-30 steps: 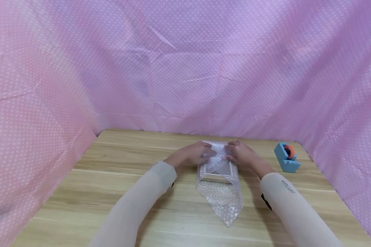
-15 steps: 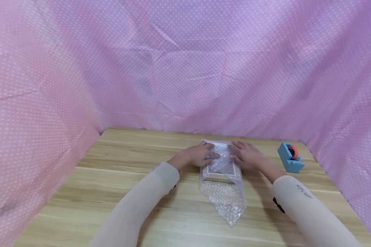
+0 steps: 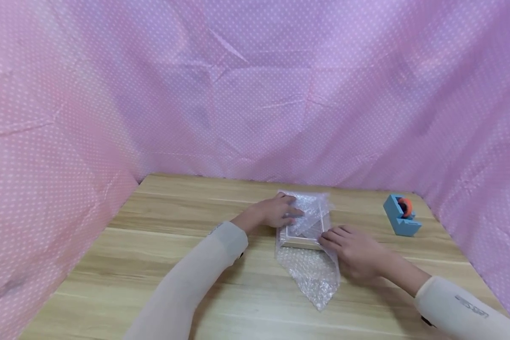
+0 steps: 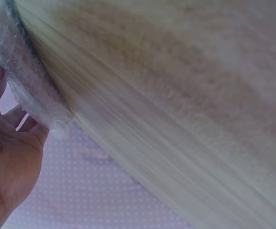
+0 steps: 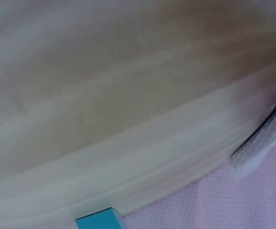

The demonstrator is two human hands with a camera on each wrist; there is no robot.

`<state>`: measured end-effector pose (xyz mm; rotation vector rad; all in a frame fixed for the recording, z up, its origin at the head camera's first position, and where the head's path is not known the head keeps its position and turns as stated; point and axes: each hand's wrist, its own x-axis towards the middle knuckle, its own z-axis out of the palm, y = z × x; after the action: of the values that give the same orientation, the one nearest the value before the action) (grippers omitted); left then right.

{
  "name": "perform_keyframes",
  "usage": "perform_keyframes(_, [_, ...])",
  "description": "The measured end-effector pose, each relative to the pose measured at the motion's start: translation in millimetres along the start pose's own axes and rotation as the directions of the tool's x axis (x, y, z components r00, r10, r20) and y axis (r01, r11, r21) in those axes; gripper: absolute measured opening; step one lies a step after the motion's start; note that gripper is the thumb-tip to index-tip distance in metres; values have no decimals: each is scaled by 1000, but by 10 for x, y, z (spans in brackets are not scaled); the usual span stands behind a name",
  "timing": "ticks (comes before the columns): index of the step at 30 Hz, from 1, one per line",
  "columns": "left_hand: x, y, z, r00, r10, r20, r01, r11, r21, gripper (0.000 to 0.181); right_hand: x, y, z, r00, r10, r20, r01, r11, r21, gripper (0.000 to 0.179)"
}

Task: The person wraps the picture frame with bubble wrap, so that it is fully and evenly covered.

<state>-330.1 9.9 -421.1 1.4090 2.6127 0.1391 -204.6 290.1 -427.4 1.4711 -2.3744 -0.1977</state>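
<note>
A flat rectangular box or frame (image 3: 301, 243), with a white border and a light wood-coloured side, lies on the table inside clear bubble wrap (image 3: 308, 271). The wrap covers most of its top, and a loose pointed flap extends toward the person. My left hand (image 3: 276, 211) rests on the wrapped item's left side, fingers spread over the top; in the left wrist view, the thumb and fingers of the left hand (image 4: 14, 157) touch the bubble wrap (image 4: 28, 71). At the near right corner, my right hand (image 3: 359, 250) touches the wrap with its fingertips, its palm partly hidden.
A light blue tape dispenser (image 3: 401, 219) with an orange roll stands to the right on the wooden table (image 3: 187, 245). Pink dotted cloth (image 3: 255, 118) hangs behind and at both sides of the table.
My right hand has left the top of the wrapped item and moved toward the person, to its near right corner. The left hand has stayed on the left side.
</note>
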Motion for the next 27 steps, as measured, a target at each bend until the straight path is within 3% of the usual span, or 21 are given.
perform_keyframes(3, [-1,-7,-10,1000,6,2,-6,1000,2,43,-35,-63,-28,1000,-16,-13,16,999,-28,64])
perform_keyframes(6, [3,-18,-1,1000,10,-1,-10,1000,13,43,-3,-113,-16,996,-30,-88,25,998,-58,52])
perform_keyframes(8, [6,-25,6,1000,10,-5,-10,1000,16,43,39,-147,-1,989,49,-141,-46,999,24,32])
perform_keyframes(9, [7,-26,8,1000,10,-7,-10,1000,17,43,64,-163,6,979,133,-152,-118,987,105,21])
perform_keyframes(10, [6,-26,8,1000,8,-8,-8,1000,15,43,96,-176,7,961,237,-144,-203,955,216,10])
perform_keyframes(11, [4,-25,8,1000,6,-8,-6,1000,12,43,124,-183,10,927,358,-112,-301,887,350,3])
perform_keyframes(12, [7,-23,7,1000,6,-8,-6,1000,13,44,153,-186,14,874,481,-70,-394,786,477,11])
perform_keyframes(14, [4,-14,0,1000,2,-7,-2,1000,12,44,210,-179,23,740,672,39,-533,550,643,21])
perform_keyframes(16, [4,-5,-2,1000,0,-7,1,1000,11,45,264,-159,32,615,772,159,-616,344,709,27])
perform_keyframes(17, [4,-1,-1,1000,0,-10,0,1000,11,45,286,-146,35,565,799,205,-646,273,713,29])
perform_keyframes(19, [9,0,1,1000,7,-23,-7,1000,1,45,333,-118,34,482,832,276,-701,177,691,32])
perform_keyframes(22, [10,-14,19,999,18,-51,-19,1000,-21,44,405,-73,27,388,843,371,-748,53,661,39])
perform_keyframes(25, [3,-45,40,997,29,-75,-35,997,-74,42,476,-34,20,323,832,452,-750,-66,658,43])
perform_keyframes(27, [-7,-58,54,997,16,-74,-25,991,-130,43,509,-19,20,299,816,494,-737,-132,663,43])
